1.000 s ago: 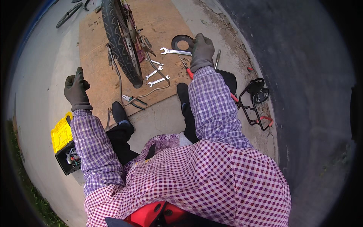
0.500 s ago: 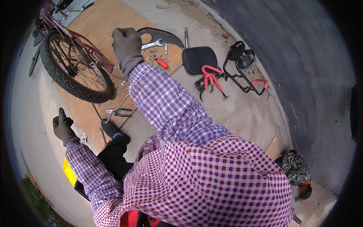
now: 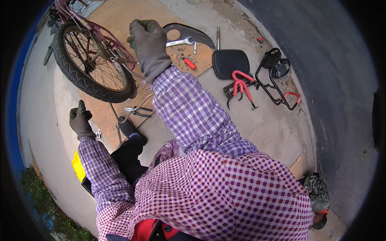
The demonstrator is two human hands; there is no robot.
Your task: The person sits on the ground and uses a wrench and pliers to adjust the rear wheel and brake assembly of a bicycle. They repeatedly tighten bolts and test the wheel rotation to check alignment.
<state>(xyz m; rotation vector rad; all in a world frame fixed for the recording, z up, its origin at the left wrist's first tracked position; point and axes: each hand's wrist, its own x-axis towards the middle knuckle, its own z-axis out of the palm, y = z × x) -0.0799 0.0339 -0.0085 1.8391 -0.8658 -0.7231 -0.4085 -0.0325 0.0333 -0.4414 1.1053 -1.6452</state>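
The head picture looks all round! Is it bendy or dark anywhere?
Head view: the blue strip curves near the rim, as fisheye lenses bend edges; head view: corners are black; head view: bicycle tyre clear, leafy plants dim.

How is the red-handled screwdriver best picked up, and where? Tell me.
Grip the screwdriver by its red handle, probably best from above, on the person's right: it lies on the wooden board with that thicker end toward the right and the person, its thin shaft angling away leftward.

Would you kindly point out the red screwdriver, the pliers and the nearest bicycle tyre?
Red screwdriver [image 3: 189,63], head view: its handle.
Pliers [image 3: 133,109], head view: the pivot.
Nearest bicycle tyre [image 3: 79,84], head view: its tread.
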